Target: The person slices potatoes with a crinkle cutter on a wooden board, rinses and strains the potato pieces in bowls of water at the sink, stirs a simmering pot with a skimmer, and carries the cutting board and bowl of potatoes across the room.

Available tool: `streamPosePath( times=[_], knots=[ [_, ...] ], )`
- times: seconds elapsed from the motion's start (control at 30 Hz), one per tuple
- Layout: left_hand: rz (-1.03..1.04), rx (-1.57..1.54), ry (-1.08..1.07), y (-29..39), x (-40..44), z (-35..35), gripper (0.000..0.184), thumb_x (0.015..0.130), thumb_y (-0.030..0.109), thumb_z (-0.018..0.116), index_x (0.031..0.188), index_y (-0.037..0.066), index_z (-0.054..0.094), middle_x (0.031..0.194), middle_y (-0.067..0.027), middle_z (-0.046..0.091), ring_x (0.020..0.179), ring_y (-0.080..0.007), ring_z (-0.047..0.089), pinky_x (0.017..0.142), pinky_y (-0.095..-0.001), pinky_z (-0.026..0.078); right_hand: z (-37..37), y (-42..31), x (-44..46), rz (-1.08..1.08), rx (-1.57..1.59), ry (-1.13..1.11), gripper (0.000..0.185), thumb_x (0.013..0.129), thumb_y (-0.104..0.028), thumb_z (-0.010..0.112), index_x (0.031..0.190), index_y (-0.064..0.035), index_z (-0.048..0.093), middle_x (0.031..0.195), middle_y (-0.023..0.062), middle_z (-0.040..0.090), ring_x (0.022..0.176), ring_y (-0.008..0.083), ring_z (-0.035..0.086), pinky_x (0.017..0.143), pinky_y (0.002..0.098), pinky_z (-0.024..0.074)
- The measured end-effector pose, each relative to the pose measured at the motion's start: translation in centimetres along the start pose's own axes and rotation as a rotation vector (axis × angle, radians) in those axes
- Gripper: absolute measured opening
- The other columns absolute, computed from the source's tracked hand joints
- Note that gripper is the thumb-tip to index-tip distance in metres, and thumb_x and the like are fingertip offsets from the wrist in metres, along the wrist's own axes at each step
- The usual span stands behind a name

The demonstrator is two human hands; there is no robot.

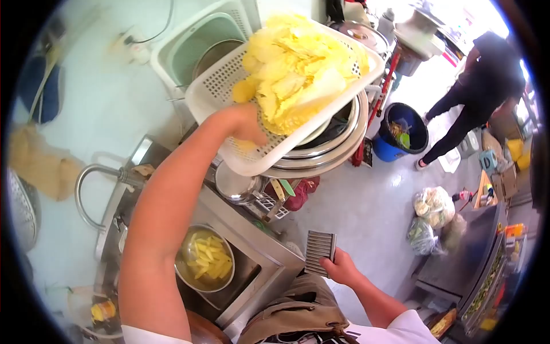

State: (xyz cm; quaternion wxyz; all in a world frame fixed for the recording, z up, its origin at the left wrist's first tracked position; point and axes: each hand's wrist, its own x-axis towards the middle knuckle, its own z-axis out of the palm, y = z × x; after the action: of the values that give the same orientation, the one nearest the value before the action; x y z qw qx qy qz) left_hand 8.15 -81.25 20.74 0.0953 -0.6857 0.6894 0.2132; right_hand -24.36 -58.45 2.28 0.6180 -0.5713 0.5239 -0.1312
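Note:
My left hand (247, 123) reaches into a white perforated basket (206, 109), beside a heap of yellow leaves (303, 63) that look like cabbage. Its fingers are blurred and partly hidden, so I cannot tell whether they grip anything. A small round yellow piece (243, 90) lies just beyond it. My right hand (342, 267) is closed around a crinkle cutter (319, 252), whose ridged metal blade points up and away. Below my left forearm, a metal bowl (179, 269) with cut yellow sticks (209, 257) like potato stands in the sink (246, 281).
The basket rests on stacked metal basins (344, 149). A curved faucet (86, 195) rises at the sink's left. On the floor are a blue bin (395, 150) and filled plastic bags (433, 206). A person in dark clothes (487, 74) bends over at the upper right.

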Motion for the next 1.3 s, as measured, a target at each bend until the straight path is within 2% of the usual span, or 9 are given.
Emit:
streamPosePath(
  times=[0.2, 0.4, 0.5, 0.57, 0.67, 0.77, 0.97, 1.07, 1.3],
  knots=[
    [0.101, -0.889, 0.280, -4.5, -15.6, -0.3, 0.053, 0.065, 0.013, 0.073, 0.114, 0.001, 0.055, 0.103, -0.0087, 0.061, 0.093, -0.0154, 0.059, 0.083, -0.0300, 0.048, 2.3, -3.1, 1.3, -0.140, 0.024, -0.189, 0.029, 0.085, -0.019, 0.055, 0.103, 0.0031, 0.058, 0.091, 0.0183, 0.066, 0.085, 0.0228, 0.063, 0.078, 0.0355, 0.0487],
    [-0.181, -1.559, 0.556, -7.5, -36.0, 17.2, 0.061, 0.066, 0.000, 0.068, 0.124, 0.000, 0.048, 0.108, -0.0060, 0.057, 0.097, -0.0137, 0.057, 0.083, -0.0295, 0.049, 12.1, -10.8, 1.9, -0.420, -0.246, -0.606, 0.029, 0.086, -0.019, 0.055, 0.106, 0.0026, 0.057, 0.077, 0.0172, 0.064, 0.071, 0.0245, 0.062, 0.065, 0.0387, 0.0479],
    [-0.601, -1.423, 0.776, -4.9, -44.9, 27.2, 0.058, 0.066, 0.001, 0.069, 0.122, 0.000, 0.050, 0.108, -0.0055, 0.057, 0.097, -0.0128, 0.056, 0.083, -0.0282, 0.048, 19.3, -13.7, -0.2, -0.468, -0.400, -0.946, 0.031, 0.085, -0.020, 0.054, 0.105, 0.0035, 0.056, 0.080, 0.0214, 0.063, 0.075, 0.0330, 0.063, 0.069, 0.0408, 0.0477],
    [-0.913, -1.075, 0.910, -2.5, -49.4, 32.4, 0.056, 0.064, 0.005, 0.069, 0.117, -0.001, 0.053, 0.109, -0.0122, 0.058, 0.099, -0.0225, 0.058, 0.086, -0.0320, 0.047, 25.1, -13.1, -2.2, -0.571, -0.471, -1.100, 0.027, 0.085, -0.012, 0.054, 0.107, 0.0023, 0.057, 0.090, 0.0130, 0.064, 0.083, 0.0173, 0.059, 0.076, 0.0336, 0.0476],
    [-1.185, -0.861, 1.036, -0.5, -55.0, 39.9, 0.056, 0.061, 0.010, 0.068, 0.114, -0.002, 0.053, 0.114, -0.0213, 0.055, 0.105, -0.0366, 0.054, 0.092, -0.0380, 0.044, 33.9, -9.1, -5.7, -0.664, -0.583, -1.314, 0.025, 0.084, -0.013, 0.054, 0.103, 0.0029, 0.056, 0.085, 0.0134, 0.063, 0.076, 0.0184, 0.059, 0.072, 0.0335, 0.0479],
    [-1.332, -1.027, 1.125, 0.2, -58.1, 43.8, 0.057, 0.063, 0.011, 0.068, 0.116, -0.002, 0.052, 0.119, -0.0209, 0.053, 0.111, -0.0355, 0.051, 0.092, -0.0379, 0.044, 40.5, -7.0, -9.7, -0.650, -0.821, -1.361, 0.029, 0.081, -0.020, 0.054, 0.095, 0.0060, 0.055, 0.084, 0.0282, 0.061, 0.082, 0.0424, 0.060, 0.074, 0.0456, 0.0465],
    [-1.428, -0.705, 1.322, 0.4, -61.2, 49.6, 0.060, 0.065, 0.013, 0.070, 0.119, 0.000, 0.049, 0.110, -0.0209, 0.056, 0.103, -0.0360, 0.055, 0.086, -0.0390, 0.046, 45.5, -6.2, -14.7, -0.670, -0.964, -1.379, 0.031, 0.081, -0.021, 0.053, 0.097, 0.0055, 0.053, 0.085, 0.0289, 0.061, 0.082, 0.0447, 0.059, 0.075, 0.0483, 0.0462],
    [-1.416, -1.044, 1.541, 1.1, -62.2, 50.3, 0.051, 0.067, 0.015, 0.072, 0.112, 0.000, 0.050, 0.096, -0.0157, 0.057, 0.087, -0.0280, 0.058, 0.078, -0.0348, 0.048, 46.1, -6.3, -16.3, -0.696, -1.118, -1.297, 0.030, 0.082, -0.022, 0.053, 0.096, 0.0048, 0.052, 0.084, 0.0289, 0.061, 0.082, 0.0455, 0.059, 0.074, 0.0501, 0.0457],
    [-1.313, -1.674, 1.312, 0.2, -63.1, 50.7, 0.031, 0.070, 0.015, 0.072, 0.086, 0.002, 0.049, 0.074, -0.0039, 0.054, 0.066, -0.0118, 0.051, 0.061, -0.0276, 0.046, 45.9, -7.2, -19.6, -0.751, -1.293, -1.159, 0.026, 0.083, -0.021, 0.054, 0.092, 0.0031, 0.049, 0.076, 0.0277, 0.059, 0.075, 0.0459, 0.058, 0.067, 0.0526, 0.0451]
  ],
)
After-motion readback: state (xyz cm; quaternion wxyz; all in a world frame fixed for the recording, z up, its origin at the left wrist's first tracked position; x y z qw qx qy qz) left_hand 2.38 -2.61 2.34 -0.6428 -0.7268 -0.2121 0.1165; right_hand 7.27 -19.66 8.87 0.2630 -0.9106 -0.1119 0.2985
